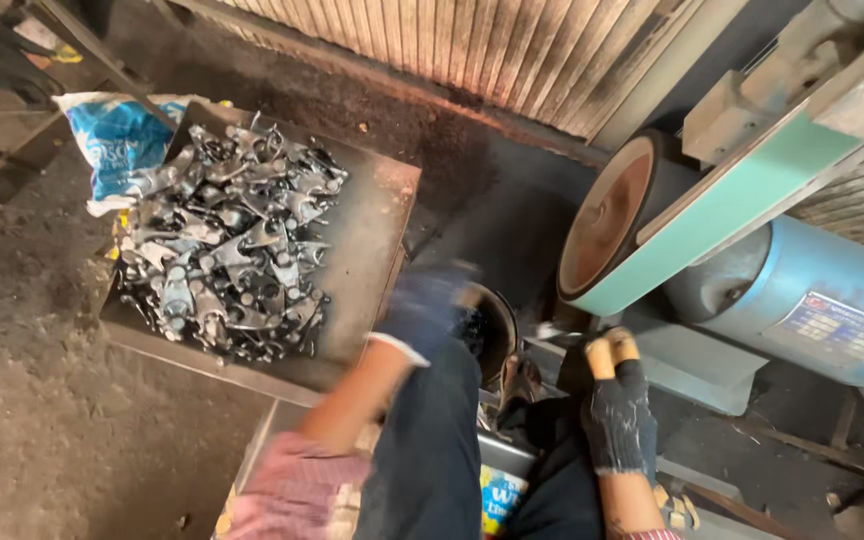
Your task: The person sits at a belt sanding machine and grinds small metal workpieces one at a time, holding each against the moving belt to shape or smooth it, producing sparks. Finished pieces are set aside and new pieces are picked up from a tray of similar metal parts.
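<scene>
My left hand (427, 305), in a dark glove, is blurred with motion just right of a flat metal tray (377, 215) that carries a heap of shiny metal parts (232, 245). Whether the hand holds anything is unclear. My right hand (620, 410), in a dark speckled glove with yellow-wrapped fingertips, rests below the belt grinder's contact wheel (607, 215); nothing shows in it and its fingers look loosely together. A dark round container (497, 330) sits between my knees, next to my left hand.
A green sanding belt (742, 190) runs up to the right over the wheel, with a blue motor (822, 300) behind it. A blue and white sack (117, 140) lies beyond the tray. A corrugated wall closes the back. Dusty floor at left.
</scene>
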### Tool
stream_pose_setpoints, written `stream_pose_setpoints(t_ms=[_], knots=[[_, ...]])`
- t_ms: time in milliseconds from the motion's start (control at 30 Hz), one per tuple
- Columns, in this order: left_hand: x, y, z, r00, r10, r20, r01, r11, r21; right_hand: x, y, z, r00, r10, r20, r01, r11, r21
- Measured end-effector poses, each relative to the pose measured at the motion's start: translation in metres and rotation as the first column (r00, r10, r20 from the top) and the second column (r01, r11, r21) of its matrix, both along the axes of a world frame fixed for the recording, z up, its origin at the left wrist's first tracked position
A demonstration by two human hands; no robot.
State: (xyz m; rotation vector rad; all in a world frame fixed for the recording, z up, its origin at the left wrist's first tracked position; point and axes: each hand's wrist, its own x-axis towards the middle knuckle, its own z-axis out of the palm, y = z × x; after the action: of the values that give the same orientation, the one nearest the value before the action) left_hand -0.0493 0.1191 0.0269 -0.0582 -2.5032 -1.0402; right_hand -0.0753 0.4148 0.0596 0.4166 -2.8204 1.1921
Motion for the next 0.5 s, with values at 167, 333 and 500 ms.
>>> stream_pose_setpoints(t_ms=[167, 333, 500], knots=[[0.023, -0.139, -0.009, 0.89, 0.403, 0.214, -0.106, 0.638, -0.762, 0.005, -0.023, -0.03, 0.884, 0.23, 0.407, -0.095, 0.941, -0.325], [0.018, -0.165, 0.004, 0.899, 0.245, 0.364, 0.113, 0.673, -0.731, 0.017, -0.047, -0.027, 0.746, 0.506, 0.432, -0.645, 0.71, 0.283], [0.046, -0.128, 0.045, 0.925, 0.331, 0.185, -0.256, 0.905, -0.34, 0.029, -0.032, -0.006, 0.78, 0.495, 0.383, -0.559, 0.826, 0.069]])
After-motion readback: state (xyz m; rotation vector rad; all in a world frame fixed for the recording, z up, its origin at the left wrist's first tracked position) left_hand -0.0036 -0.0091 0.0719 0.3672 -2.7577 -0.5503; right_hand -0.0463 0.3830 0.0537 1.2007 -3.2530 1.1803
